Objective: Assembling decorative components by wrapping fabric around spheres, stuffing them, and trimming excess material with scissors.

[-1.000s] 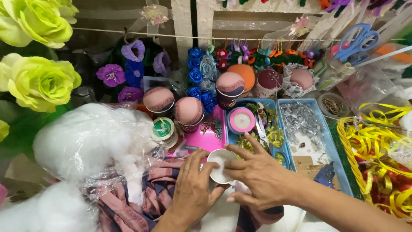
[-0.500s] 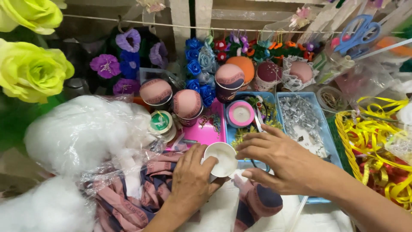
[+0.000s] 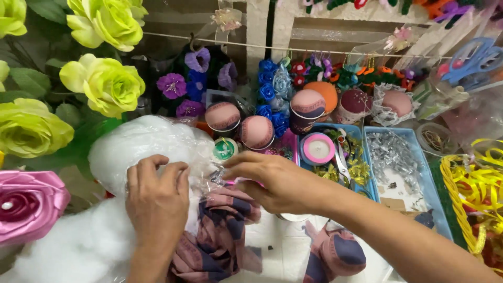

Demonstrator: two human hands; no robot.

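Both hands meet at the clear plastic bag of white stuffing (image 3: 141,147) on the tabletop. I press my left hand (image 3: 157,202) on the front of the bag, fingers spread and curled into the wrinkled film. With my right hand (image 3: 275,181) I reach across from the right, fingers drawn together and pinching the bag's crumpled open edge just beside my left fingertips. Under my wrists lies a heap of pink and navy striped fabric (image 3: 220,236), touching the bag. Just behind my right hand stand two fabric-topped pincushions (image 3: 241,126) and a small green spool (image 3: 225,149). A blue tray (image 3: 435,209) with silver bits sits well apart to the right, and yellow-green fabric roses (image 3: 105,84) crowd the left.
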